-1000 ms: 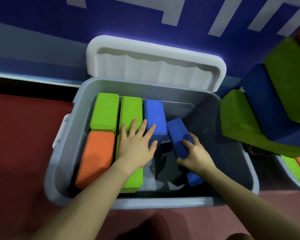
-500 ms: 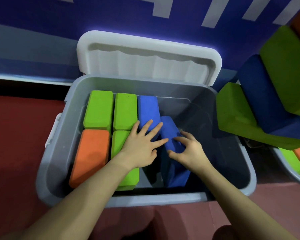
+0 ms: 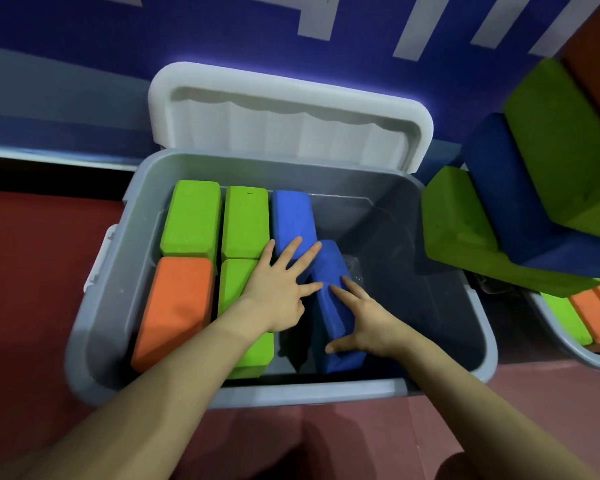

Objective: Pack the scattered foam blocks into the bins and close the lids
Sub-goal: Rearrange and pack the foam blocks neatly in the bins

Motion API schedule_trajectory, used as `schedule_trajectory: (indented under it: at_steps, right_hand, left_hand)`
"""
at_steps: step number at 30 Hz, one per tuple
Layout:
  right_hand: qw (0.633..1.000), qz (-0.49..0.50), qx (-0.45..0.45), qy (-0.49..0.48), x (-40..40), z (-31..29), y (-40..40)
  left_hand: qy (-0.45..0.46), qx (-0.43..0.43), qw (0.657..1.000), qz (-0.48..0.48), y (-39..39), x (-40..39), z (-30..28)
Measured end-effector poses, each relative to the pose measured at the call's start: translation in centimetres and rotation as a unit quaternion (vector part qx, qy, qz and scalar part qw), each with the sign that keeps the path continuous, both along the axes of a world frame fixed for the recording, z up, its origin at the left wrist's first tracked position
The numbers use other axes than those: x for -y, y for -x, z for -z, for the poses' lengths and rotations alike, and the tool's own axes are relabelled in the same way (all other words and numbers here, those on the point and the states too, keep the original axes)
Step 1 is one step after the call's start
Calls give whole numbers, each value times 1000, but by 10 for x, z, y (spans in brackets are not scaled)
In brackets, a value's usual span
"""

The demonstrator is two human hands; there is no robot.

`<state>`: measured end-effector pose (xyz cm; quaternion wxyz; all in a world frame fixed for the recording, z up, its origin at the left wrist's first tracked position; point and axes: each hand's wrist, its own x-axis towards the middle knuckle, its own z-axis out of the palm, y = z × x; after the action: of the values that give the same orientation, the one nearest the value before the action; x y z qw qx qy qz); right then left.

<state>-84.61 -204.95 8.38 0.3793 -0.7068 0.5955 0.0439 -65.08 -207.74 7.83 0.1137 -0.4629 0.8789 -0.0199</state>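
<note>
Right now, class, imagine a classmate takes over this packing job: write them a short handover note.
Left hand: flat, fingers spread, resting on the far blue block.
Right hand: fingers and thumb on the tilted blue block, steering it into the grey bin.
Done: three green blocks, one orange block and the far blue one lie packed on the left.
Left: seat the tilted block, pack the stack of blocks at right, close the white lid.
</note>
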Motion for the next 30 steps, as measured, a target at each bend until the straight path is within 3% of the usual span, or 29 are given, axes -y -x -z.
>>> schedule_trajectory:
  at_steps: [3, 8, 11, 15, 18, 21, 24, 27, 30]
  right_hand:
    - [996, 18, 28, 88, -1, -2, 0]
    - [963, 73, 27, 257, 8, -10, -6]
    - [954, 68, 19, 292, 23, -18, -15]
    - [929, 140, 11, 341, 45, -16, -32]
    - [892, 154, -23, 424, 45, -9, -33]
    - [857, 107, -39, 503, 34, -3, -22]
    - [887, 42, -45, 458, 32, -1, -19]
    - [938, 4, -97, 332, 41, -2, -23]
    - [949, -11, -123, 289, 50, 4, -24]
  left_hand:
    - [0, -37, 999, -11, -5, -1, -1]
    - [48, -206, 974, -85, -18, -1, -2]
    - [34, -175, 973, -147, -24, 2, 1]
    - [44, -159, 975, -147, -22, 3, 5]
    - [55, -178, 971, -150, -23, 4, 6]
    - [53, -173, 971, -157, -22, 5, 6]
    - [54, -179, 966, -180, -21, 6, 4]
    - [77, -177, 959, -206, -19, 6, 4]
    - [50, -154, 963, -214, -16, 6, -1]
